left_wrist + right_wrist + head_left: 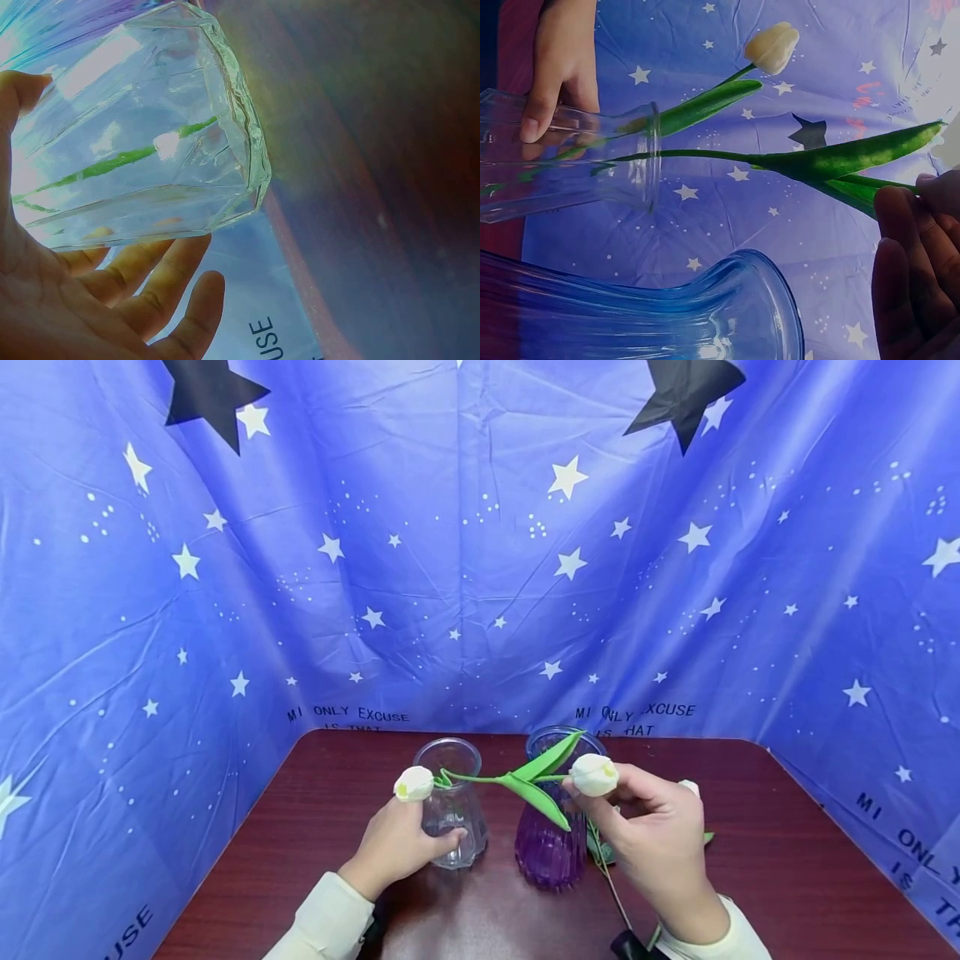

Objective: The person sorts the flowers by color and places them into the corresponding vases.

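Note:
My left hand (397,845) grips the clear glass vase (459,831), thumb on one side and fingers on the other. A white tulip (413,784) stands in that vase, leaning left; its green stem (124,159) shows through the glass in the left wrist view. My right hand (663,835) pinches a second white tulip (595,775) by the stem just under its bloom. This tulip lies nearly level, its leaves (832,161) spread midway, and its stem end appears inside the clear vase's neck in the right wrist view.
A blue-to-purple glass vase (551,852) stands right of the clear one, partly behind the held tulip. More flowers lie on the dark red table (300,860) at the right, mostly hidden by my right hand; a white bloom (690,787) peeks out. Starry blue cloth (465,568) surrounds the table.

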### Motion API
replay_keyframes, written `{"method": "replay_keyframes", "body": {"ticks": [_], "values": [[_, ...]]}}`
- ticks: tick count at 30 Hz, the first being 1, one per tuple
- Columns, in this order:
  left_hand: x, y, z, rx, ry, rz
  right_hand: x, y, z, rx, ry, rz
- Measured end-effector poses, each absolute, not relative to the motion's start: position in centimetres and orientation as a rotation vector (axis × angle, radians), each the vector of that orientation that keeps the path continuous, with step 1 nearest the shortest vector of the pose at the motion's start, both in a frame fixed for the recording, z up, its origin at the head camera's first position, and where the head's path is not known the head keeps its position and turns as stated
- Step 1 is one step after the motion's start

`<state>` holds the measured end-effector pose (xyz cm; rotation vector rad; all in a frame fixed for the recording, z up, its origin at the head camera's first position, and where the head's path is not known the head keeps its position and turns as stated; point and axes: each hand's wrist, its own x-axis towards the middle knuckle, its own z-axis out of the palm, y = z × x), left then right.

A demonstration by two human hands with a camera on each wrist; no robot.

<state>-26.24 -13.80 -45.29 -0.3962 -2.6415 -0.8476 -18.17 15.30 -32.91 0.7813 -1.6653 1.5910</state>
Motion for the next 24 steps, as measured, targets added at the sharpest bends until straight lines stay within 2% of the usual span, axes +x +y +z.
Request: {"method": "replay_keyframes", "body": {"ticks": [5, 11, 24], "values": [[-26.4, -13.9, -45.2, -0.406, -2.640, -0.852, -18.2, 14.9, -33.0, 0.709, -1.755, 1.439], [-26.3, -13.8, -45.0, -0.406, -2.656, -0.854, -18.9, 14.5, -33.4, 0.764, -1.717, 1.297], [-26.1, -13.7, -44.9, -0.409, -2.654, -0.867, -19.4, 13.5, -33.7, 0.757, -1.781, 1.296]]}}
